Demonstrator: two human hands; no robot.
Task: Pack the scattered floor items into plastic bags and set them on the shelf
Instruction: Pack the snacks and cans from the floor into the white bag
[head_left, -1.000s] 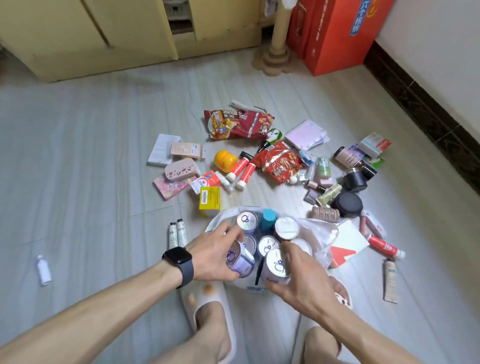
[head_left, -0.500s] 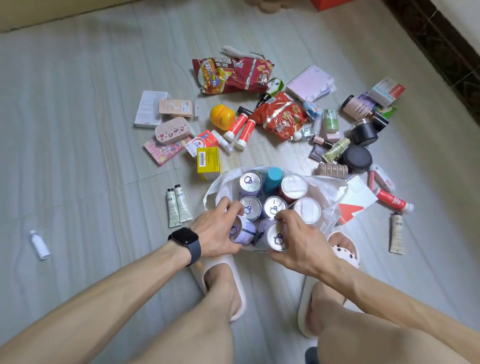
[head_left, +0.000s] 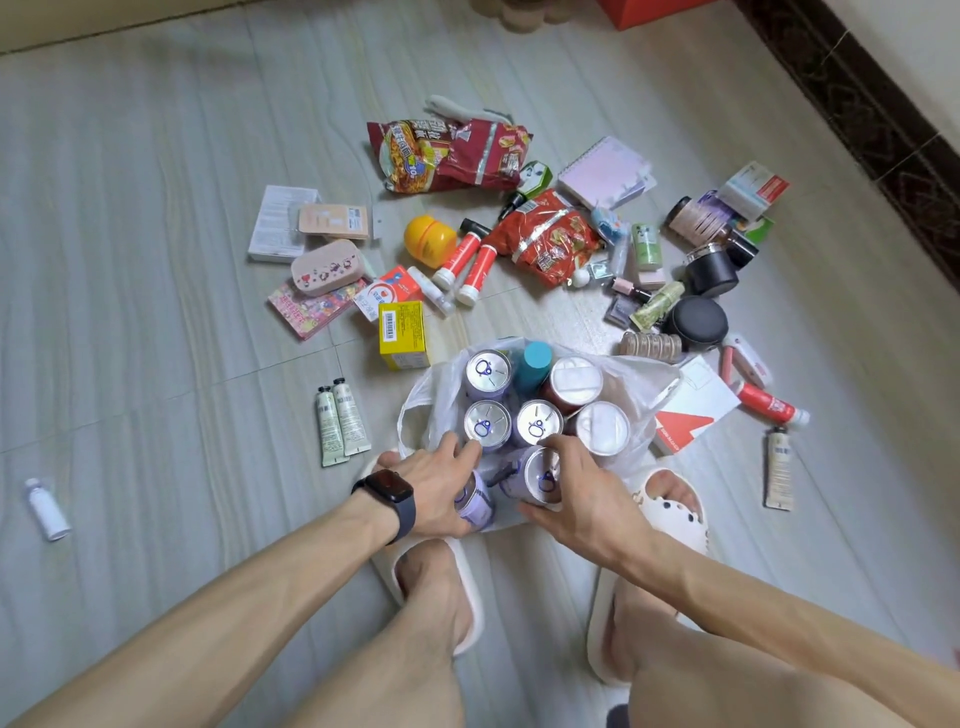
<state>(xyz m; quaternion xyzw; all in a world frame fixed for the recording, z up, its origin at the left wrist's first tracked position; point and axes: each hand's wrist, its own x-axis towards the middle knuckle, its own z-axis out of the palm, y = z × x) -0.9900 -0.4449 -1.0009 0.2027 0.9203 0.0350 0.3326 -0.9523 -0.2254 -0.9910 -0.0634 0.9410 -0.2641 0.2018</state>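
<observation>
A clear plastic bag (head_left: 647, 387) stands open on the floor, holding several upright purple cans, a teal-capped bottle (head_left: 535, 366) and two white-lidded tubs (head_left: 576, 379). My left hand (head_left: 434, 488), with a black watch on the wrist, grips a purple can (head_left: 475, 506) at the bag's near left edge. My right hand (head_left: 582, 493) holds another purple can (head_left: 540, 475), tilted, at the bag's near side. Loose items lie scattered beyond the bag: two red snack bags (head_left: 447, 156), a yellow box (head_left: 402, 332), red tubes (head_left: 470, 260), black jars (head_left: 696, 322).
Two hand-cream tubes (head_left: 340, 418) lie left of the bag and a small white bottle (head_left: 47, 509) far left. My feet in white slippers (head_left: 670, 499) stand just behind the bag. A dark skirting board (head_left: 883, 130) runs along the right wall.
The view has tilted further down, hiding the cabinet and red boxes. Both hands have lowered their cans toward the near side of the bag.
</observation>
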